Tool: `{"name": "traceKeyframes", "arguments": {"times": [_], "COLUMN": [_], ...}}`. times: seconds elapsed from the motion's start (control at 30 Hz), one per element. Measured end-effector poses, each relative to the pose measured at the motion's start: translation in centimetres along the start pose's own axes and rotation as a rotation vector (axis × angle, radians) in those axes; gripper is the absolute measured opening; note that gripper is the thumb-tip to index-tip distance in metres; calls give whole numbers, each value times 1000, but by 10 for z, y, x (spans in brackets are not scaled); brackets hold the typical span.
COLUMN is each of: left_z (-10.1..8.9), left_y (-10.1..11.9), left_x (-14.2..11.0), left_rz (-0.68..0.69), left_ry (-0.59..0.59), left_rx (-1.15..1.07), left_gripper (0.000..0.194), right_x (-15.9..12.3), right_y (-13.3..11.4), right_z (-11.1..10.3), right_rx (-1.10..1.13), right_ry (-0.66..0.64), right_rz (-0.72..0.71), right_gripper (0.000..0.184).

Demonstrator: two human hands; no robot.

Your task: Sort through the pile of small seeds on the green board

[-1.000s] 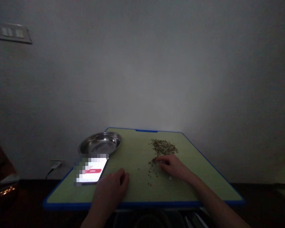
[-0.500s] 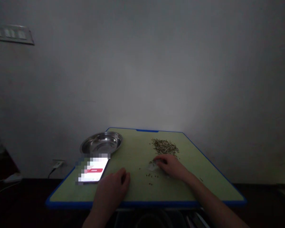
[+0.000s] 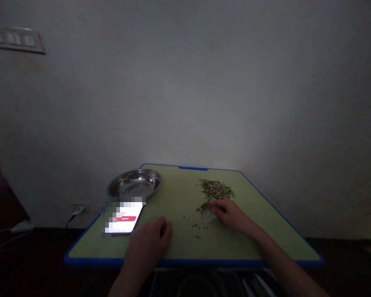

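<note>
Brown grains [image 3: 218,189] lie mostly in one loose spread on the table [image 3: 241,245], toward its far right. A smaller cluster [image 3: 202,207] sits beside the right hand [image 3: 230,213]; stray grains [image 3: 199,226] lie nearer. Right fingers: curled at crumpled clear plastic [image 3: 206,217]; a firm grip on it cannot be confirmed. Left hand [image 3: 148,241]: fingers loosely folded near the table's front edge, contents hidden. Metal basin [image 3: 114,184] and lit phone [image 3: 127,222] stand at left. Assessment: sorting appears partial, the bulk of the grains seemingly unhandled; amount completed cannot be determined.
</note>
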State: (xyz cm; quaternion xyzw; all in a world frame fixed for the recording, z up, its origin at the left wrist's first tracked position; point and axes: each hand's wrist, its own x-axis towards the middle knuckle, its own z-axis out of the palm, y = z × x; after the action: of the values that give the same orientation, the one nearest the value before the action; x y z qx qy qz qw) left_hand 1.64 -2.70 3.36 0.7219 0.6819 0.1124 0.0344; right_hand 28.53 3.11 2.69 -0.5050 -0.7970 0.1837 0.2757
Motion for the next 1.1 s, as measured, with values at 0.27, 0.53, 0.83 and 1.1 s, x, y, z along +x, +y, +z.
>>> {"name": "traceKeyframes", "arguments": {"times": [0.27, 0.53, 0.83, 1.1], "left_z": [-1, -4, -1, -2], "left_y": [1, 2, 0, 1], "left_x": [0, 0, 0, 0], "left_rz": [-8, -24, -3, 7], "left_ry": [-13, -33, -5, -21], "left_rx": [13, 11, 34, 28], "left_gripper": [36, 31, 34, 34], "right_x": [-3, 12, 42, 39], "right_y": [-9, -23, -46, -47], "right_z": [8, 12, 26, 27], "right_rx": [-8, -109, -163, -52], "right_ry": [-12, 3, -32, -156], "right_rz": [23, 33, -116, -235], "right_gripper": [29, 28, 27, 24]}}
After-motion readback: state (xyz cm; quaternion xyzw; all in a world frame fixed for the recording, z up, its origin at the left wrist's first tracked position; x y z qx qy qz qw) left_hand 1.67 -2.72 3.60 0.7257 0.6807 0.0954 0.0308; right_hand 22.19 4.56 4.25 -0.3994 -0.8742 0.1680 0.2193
